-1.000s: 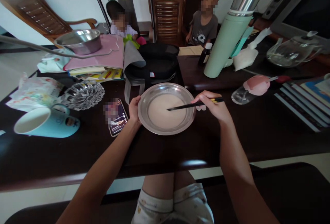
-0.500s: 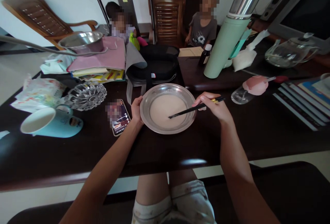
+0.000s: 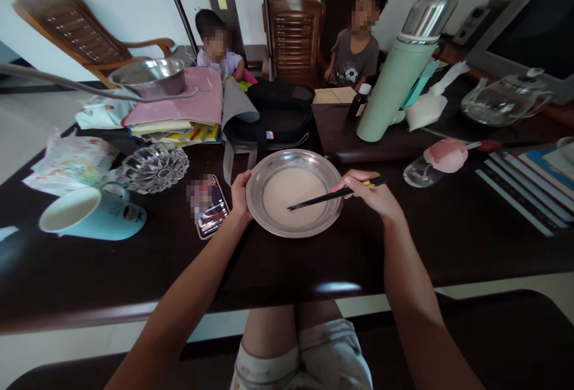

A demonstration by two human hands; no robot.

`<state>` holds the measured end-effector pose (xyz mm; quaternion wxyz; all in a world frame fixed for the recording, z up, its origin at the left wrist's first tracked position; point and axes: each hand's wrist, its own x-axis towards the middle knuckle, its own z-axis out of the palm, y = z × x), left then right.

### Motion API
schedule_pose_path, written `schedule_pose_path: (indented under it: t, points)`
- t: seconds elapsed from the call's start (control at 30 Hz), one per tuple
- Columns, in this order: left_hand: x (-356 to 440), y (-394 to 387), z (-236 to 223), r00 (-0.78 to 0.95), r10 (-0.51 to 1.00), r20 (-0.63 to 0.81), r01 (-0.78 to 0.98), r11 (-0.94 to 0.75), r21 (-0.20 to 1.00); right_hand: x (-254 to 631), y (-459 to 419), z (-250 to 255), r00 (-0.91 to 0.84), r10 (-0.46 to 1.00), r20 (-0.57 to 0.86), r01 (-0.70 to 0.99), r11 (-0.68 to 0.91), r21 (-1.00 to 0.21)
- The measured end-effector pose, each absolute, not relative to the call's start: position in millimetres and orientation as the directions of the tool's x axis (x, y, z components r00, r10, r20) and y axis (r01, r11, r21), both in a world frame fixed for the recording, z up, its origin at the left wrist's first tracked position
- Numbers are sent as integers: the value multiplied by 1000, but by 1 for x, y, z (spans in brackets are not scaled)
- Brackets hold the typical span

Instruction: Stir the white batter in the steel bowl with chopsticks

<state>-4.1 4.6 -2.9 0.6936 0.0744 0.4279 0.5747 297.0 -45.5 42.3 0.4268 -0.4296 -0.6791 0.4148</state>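
A shallow steel bowl (image 3: 309, 161) with pale batter sits on the dark table (image 3: 448, 228) in front of me. My left hand (image 3: 240, 194) grips the bowl's left rim, fingers curled over the edge. My right hand (image 3: 372, 195) is closed on a pair of black chopsticks (image 3: 332, 195), whose tips dip into the batter near the bowl's middle.
A phone (image 3: 210, 207) lies left of the bowl, beyond it a crystal dish (image 3: 153, 166) and a blue mug (image 3: 89, 214). Behind: black bag (image 3: 278, 116), green thermos (image 3: 394, 79), pink-lidded bottle (image 3: 437, 159), books (image 3: 533, 180), glass kettle (image 3: 502, 100). Two children sit across the table.
The chopstick tips circled in the batter, swinging down and back toward the left. My left hand kept its hold on the rim. The view shifted slightly.
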Motion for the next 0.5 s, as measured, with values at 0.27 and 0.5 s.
schedule_pose_path:
  t: [0.27, 0.5]
  points:
    - [-4, 4, -1, -1, 862, -508, -748, 336, 572, 298, -43, 38, -170, 959, 226, 230, 262, -937]
    - [-5, 5, -4, -11, 882, -471, -740, 309, 597, 292, -45, 40, -246, 946, 212, 207, 265, -942]
